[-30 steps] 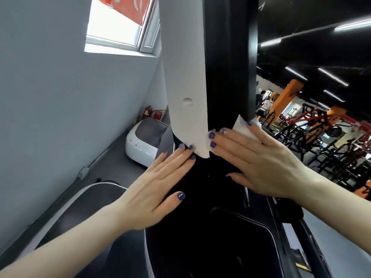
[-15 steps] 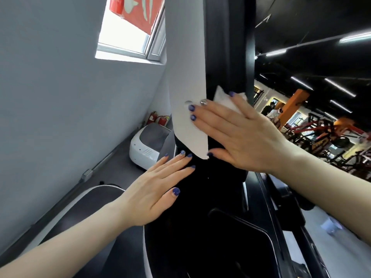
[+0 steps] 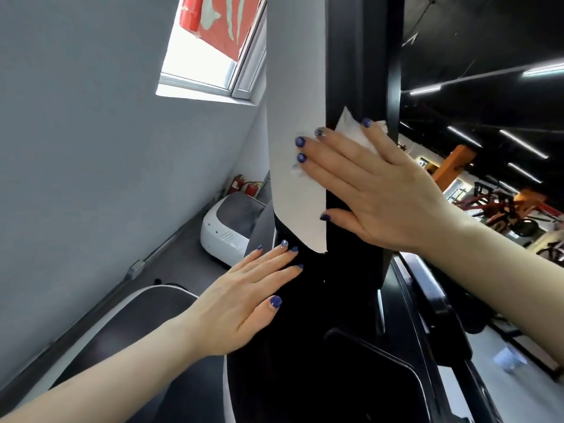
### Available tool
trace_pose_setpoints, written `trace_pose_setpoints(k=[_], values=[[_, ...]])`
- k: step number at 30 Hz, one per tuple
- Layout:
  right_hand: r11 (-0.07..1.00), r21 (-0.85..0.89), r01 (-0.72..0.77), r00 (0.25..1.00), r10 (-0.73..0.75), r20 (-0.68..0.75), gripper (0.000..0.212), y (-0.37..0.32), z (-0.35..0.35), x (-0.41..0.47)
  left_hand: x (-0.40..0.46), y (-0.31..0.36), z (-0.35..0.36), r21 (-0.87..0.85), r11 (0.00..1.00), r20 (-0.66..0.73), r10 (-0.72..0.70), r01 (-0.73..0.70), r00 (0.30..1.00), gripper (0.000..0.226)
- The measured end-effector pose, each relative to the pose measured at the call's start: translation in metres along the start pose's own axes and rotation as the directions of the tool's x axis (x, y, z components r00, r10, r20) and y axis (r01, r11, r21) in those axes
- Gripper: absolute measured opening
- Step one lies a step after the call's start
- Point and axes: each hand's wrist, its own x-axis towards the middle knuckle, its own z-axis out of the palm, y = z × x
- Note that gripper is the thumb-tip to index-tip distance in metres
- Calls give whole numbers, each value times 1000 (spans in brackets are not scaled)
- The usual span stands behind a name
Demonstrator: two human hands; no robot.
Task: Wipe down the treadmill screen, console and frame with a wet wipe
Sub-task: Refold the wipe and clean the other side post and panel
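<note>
The right hand (image 3: 378,190) is pressing a white wet wipe (image 3: 354,129) flat against the treadmill upright (image 3: 345,71), fingers straight. The left hand (image 3: 244,300) is resting open on the black frame (image 3: 320,300) below. A white machine (image 3: 225,227) is sitting by the wall.

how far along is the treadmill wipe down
Nothing shows as finished: no surface looks visibly wiped. In hand: the right hand presses the wet wipe flat against the upright post, while the left hand rests on the black frame below. The screen and console are not clearly in view, so presumably they remain.
</note>
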Motion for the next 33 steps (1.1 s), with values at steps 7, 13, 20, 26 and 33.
trace_pose_setpoints(k=[7, 13, 20, 26, 33], values=[[994, 72, -88, 996, 87, 19, 67, 16, -4, -27, -2, -3, -1, 46, 999, -7, 24, -24, 1000, 54], [999, 19, -44, 999, 44, 5, 70, 18, -10, 19, 27, -2, -21, 281, 947, -136, 202, -158, 970, 56], [987, 56, -151, 988, 152, -4, 69, 43, -12, -7, 67, -27, -38, 422, 903, -197, 181, -83, 964, 67], [995, 60, -81, 996, 84, -39, 69, 44, -13, 37, 75, -41, -31, 449, 885, -210, 241, -125, 947, 68], [980, 116, -161, 985, 167, -39, 69, 73, -21, 26, 82, -40, -52, 513, 844, -265, 327, -155, 907, 62]])
